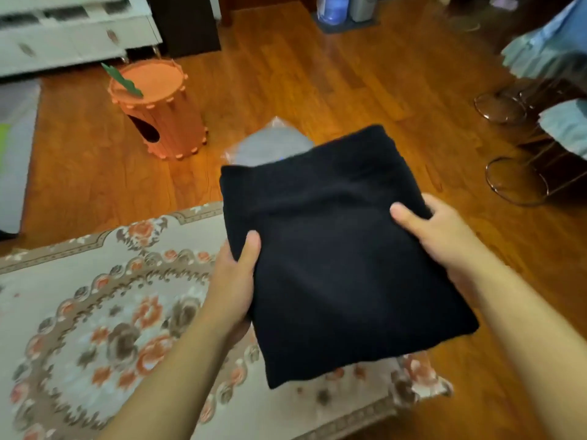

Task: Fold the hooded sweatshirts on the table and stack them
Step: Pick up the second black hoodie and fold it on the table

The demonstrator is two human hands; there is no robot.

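Observation:
A black hooded sweatshirt [336, 249], folded into a thick rectangle, hangs in the air in front of me over the table's right end. My left hand [235, 281] grips its left edge, thumb on top and fingers underneath. My right hand [441, 230] grips its right edge the same way. The table [79, 312] below carries a beige cloth with orange and brown flowers. A grey garment in a clear plastic bag [270, 144] lies on the floor beyond, partly hidden by the black sweatshirt.
An orange round stool with a green leaf [155, 109] stands on the wooden floor at the left. White cabinets [73, 33] line the back left. Chairs with round metal bases [521, 179] and light blue cloth [549, 49] sit at the right.

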